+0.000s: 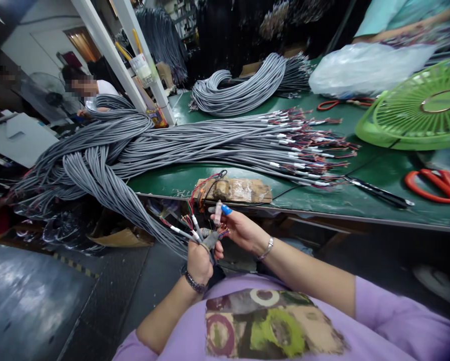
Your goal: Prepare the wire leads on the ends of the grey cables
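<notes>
My left hand (pixel 201 259) is closed round the ends of several grey cables, whose thin coloured wires (pixel 222 231) fan out above the fingers. Close beside it, my right hand (pixel 240 228) has its fingertips, wrapped in pale and blue tape, near those wires. Whether a wire is between these fingers is too small to tell. Just beyond the hands, a wooden block (pixel 247 190) lies at the table's front edge, with red, green and black wires at its left end. White sleeves (pixel 180 231) show on the held cables.
Grey cable bundles (pixel 180 143) lie across the green table (pixel 360 203). On the right are black-handled tweezers (pixel 379 193), orange scissors (pixel 435 184), a green fan (pixel 420 105) and a plastic bag (pixel 368 69). Other people sit at the left and back right.
</notes>
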`<state>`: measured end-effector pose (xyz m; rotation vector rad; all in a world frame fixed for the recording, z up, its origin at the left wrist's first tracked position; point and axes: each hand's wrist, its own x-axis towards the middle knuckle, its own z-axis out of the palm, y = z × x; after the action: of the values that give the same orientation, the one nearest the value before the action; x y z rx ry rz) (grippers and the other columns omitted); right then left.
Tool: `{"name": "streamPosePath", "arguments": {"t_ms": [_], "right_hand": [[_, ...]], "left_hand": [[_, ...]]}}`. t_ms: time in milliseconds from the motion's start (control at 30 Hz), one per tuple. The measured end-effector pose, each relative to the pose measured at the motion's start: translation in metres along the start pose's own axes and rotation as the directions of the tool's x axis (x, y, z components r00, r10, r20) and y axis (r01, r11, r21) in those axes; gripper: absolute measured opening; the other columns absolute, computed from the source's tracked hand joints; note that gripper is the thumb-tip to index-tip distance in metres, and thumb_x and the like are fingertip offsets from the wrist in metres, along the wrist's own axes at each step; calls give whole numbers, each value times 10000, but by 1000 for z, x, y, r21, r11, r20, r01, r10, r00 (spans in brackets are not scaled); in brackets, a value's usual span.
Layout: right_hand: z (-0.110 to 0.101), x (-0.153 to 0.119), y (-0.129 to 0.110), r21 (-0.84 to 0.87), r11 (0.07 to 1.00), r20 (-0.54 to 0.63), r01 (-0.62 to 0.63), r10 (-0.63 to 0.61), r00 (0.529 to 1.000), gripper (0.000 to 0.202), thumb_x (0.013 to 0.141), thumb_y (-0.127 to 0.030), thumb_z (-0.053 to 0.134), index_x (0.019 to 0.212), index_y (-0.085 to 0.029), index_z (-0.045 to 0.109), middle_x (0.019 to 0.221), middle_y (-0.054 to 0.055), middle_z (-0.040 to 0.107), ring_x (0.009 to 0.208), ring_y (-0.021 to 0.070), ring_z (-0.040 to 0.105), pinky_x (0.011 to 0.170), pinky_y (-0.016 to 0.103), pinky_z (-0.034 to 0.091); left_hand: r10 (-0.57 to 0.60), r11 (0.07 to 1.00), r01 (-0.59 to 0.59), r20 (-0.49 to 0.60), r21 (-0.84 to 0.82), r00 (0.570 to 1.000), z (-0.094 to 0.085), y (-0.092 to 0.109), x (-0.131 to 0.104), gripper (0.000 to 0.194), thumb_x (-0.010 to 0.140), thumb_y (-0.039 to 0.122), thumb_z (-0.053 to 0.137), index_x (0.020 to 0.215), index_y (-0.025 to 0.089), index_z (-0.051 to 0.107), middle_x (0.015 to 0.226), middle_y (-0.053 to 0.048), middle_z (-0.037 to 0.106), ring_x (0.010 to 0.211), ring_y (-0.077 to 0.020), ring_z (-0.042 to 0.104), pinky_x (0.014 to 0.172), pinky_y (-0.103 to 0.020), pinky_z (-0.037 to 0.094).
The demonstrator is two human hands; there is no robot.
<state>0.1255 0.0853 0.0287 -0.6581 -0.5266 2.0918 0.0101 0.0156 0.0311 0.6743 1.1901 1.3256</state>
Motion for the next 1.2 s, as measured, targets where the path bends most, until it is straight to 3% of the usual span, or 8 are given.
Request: {"name": "streamPosePath", "arguments": {"t_ms": [167,300,433,567,800,967,1067,1200], "right_hand": [[-7,-17,-6,-216,967,54,-133,148,988,425,722,-568,649,813,-153,640,765,46,650,585,113,564,552,252,472],[-2,-35,-5,-474,881,131,2,69,989,307,670,-402,755,741,-162,577,611,-7,624,538,103,548,528,227,418],[5,-42,-2,-505,859,276,89,62,959,311,721,-435,690,731,-182,509,511,-24,613,488,140,581,526,260,421],[3,-40,-1,-556,828,255,75,84,963,351,700,-465,693,715,-184,484,492,-29,609,460,141,579,508,259,424],[6,-41,3,-539,835,165,109,-22,986,355,698,-485,688,699,-180,507,491,-37,590,470,121,553,512,251,405],[2,-39,4,-472,880,121,52,7,993,329,703,-440,705,682,-167,523,483,-37,566,469,99,517,502,228,367],[-8,-31,1,-341,940,43,-15,31,999,335,727,-450,690,663,-152,550,538,-28,556,490,79,488,516,216,390],[-15,-13,-7,-145,983,-20,-109,107,994,382,828,-518,556,776,-146,621,705,34,630,555,99,536,542,232,454]], "left_hand": [[66,997,-67,20,45,998,-4,-2,-8,333,707,441,688,606,153,556,469,16,569,363,-73,477,375,-183,327],[99,986,-102,26,129,995,-8,-7,-12,349,729,455,670,595,151,561,489,5,582,390,-76,494,402,-185,354],[2,969,-41,160,242,987,-13,-8,-14,334,732,438,674,602,148,571,481,-2,585,394,-95,511,414,-202,391],[-33,968,-24,220,249,975,-17,-11,-13,307,748,401,666,610,142,576,473,-4,586,390,-104,515,413,-212,407],[50,991,-63,102,122,994,-13,-16,-11,309,770,424,651,648,156,554,492,9,600,393,-93,517,419,-200,417],[69,993,-77,79,93,994,-9,-12,-12,323,757,420,666,623,150,553,488,8,594,398,-85,515,414,-187,415],[40,999,-42,62,32,997,-6,-5,-11,333,725,437,690,625,146,561,476,13,584,386,-76,503,394,-174,401],[-15,999,18,51,-40,999,1,5,-10,340,654,432,744,628,152,553,453,26,570,365,-72,490,369,-165,390]]}}
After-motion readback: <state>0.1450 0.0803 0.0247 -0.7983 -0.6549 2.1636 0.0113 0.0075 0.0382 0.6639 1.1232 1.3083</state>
